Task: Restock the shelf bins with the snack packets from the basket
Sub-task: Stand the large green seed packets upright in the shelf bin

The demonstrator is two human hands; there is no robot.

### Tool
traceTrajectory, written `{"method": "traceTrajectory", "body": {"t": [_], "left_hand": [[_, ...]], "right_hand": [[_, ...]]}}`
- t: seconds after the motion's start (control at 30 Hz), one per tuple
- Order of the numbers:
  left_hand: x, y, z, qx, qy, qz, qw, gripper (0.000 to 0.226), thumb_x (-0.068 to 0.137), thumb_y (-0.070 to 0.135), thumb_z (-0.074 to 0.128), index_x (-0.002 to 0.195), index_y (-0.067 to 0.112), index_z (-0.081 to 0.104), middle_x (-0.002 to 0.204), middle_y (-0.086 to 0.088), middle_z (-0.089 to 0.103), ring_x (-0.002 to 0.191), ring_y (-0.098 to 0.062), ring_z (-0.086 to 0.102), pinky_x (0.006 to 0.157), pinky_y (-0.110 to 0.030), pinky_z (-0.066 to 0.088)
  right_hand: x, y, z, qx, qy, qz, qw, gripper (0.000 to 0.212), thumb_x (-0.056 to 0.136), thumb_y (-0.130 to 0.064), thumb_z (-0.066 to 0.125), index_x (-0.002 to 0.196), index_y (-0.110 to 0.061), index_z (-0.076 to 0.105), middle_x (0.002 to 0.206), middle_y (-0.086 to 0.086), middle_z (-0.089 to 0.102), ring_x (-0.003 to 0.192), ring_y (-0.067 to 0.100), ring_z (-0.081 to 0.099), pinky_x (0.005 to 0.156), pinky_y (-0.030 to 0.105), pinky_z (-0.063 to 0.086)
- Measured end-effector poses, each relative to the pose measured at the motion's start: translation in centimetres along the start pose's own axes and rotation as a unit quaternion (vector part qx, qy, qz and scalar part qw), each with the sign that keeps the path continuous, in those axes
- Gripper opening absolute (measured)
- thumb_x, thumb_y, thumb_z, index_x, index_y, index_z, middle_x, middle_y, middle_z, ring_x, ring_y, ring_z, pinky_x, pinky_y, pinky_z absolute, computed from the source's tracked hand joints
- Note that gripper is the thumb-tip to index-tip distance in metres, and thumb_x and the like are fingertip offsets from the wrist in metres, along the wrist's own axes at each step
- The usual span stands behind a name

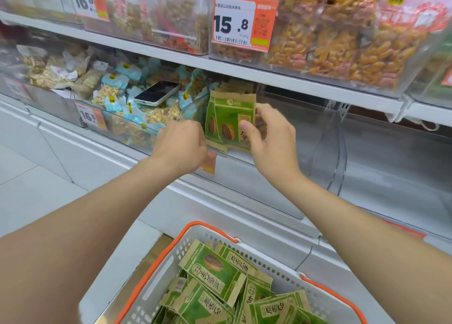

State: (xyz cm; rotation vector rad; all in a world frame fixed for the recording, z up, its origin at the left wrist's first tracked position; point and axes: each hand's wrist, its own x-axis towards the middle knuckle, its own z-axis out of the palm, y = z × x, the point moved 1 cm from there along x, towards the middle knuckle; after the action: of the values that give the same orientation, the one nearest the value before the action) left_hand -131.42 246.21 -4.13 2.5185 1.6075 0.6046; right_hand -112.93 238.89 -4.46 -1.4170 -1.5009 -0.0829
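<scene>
A few green-and-tan snack packets [227, 118] stand upright at the left end of a clear shelf bin [327, 137]. My right hand [271, 140] holds their right side, thumb across the front packet. My left hand [181, 145] is at their lower left edge, its fingers curled and hidden behind its back. Below, a white basket [171, 270] with orange handles holds several more of the same green packets [215, 272].
A phone [157, 92] lies on nut bags in the neighbouring bin to the left. Above, a shelf carries clear bins of orange snacks [342, 49] with a 15.8 price tag [242, 22]. The bin to the right of the packets looks bare. A white shelf ledge [102, 157] runs below.
</scene>
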Motion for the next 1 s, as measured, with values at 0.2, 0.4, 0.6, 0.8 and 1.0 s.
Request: {"method": "traceTrajectory", "body": {"t": [0.2, 0.4, 0.6, 0.8, 1.0], "left_hand": [[0.4, -0.7, 0.9, 0.046, 0.003, -0.007, 0.999, 0.025, 0.091, 0.018, 0.048, 0.078, 0.018, 0.069, 0.075, -0.008, 0.063, 0.085, -0.033, 0.05, 0.085, -0.045, 0.031], [0.8, -0.9, 1.3, 0.066, -0.004, -0.007, 0.998, 0.022, 0.086, 0.017, 0.051, 0.082, 0.021, 0.073, 0.08, -0.005, 0.063, 0.094, -0.03, 0.044, 0.083, -0.045, 0.021], [0.9, -0.8, 1.3, 0.06, -0.002, -0.01, 0.998, 0.021, 0.085, 0.017, 0.05, 0.079, 0.02, 0.07, 0.079, -0.004, 0.062, 0.096, -0.03, 0.042, 0.086, -0.046, 0.024], [0.7, -1.1, 1.6, 0.059, -0.013, 0.018, 0.998, 0.018, 0.082, 0.022, 0.055, 0.082, 0.023, 0.072, 0.076, -0.002, 0.062, 0.1, -0.031, 0.043, 0.085, -0.046, 0.023], [0.2, -1.0, 2.1, 0.031, -0.056, 0.153, 0.986, 0.014, 0.088, 0.045, 0.064, 0.094, 0.033, 0.068, 0.084, 0.012, 0.063, 0.11, -0.022, 0.045, 0.103, -0.053, 0.023]], "right_hand": [[2.5, 1.9, 3.2, -0.084, -0.08, 0.132, 0.984, 0.007, 0.091, -0.031, 0.078, 0.092, -0.025, 0.081, 0.073, -0.009, 0.073, 0.08, 0.017, 0.067, 0.082, 0.031, 0.052], [4.6, 2.2, 5.7, -0.077, -0.072, 0.166, 0.98, 0.01, 0.087, -0.03, 0.083, 0.084, -0.02, 0.081, 0.074, -0.007, 0.07, 0.084, 0.015, 0.065, 0.079, 0.029, 0.051], [5.7, 2.8, 8.6, -0.107, -0.061, 0.184, 0.975, 0.02, 0.09, -0.032, 0.08, 0.085, -0.013, 0.073, 0.093, 0.009, 0.069, 0.094, 0.027, 0.057, 0.081, 0.036, 0.053], [6.2, 3.2, 8.7, -0.172, -0.055, 0.205, 0.962, 0.038, 0.091, -0.043, 0.078, 0.092, -0.008, 0.063, 0.101, 0.012, 0.062, 0.089, 0.024, 0.042, 0.073, 0.032, 0.035], [6.7, 4.4, 9.1, -0.167, -0.087, 0.208, 0.96, 0.04, 0.089, -0.052, 0.074, 0.09, -0.012, 0.069, 0.094, 0.009, 0.069, 0.087, 0.022, 0.055, 0.072, 0.028, 0.039]]}}
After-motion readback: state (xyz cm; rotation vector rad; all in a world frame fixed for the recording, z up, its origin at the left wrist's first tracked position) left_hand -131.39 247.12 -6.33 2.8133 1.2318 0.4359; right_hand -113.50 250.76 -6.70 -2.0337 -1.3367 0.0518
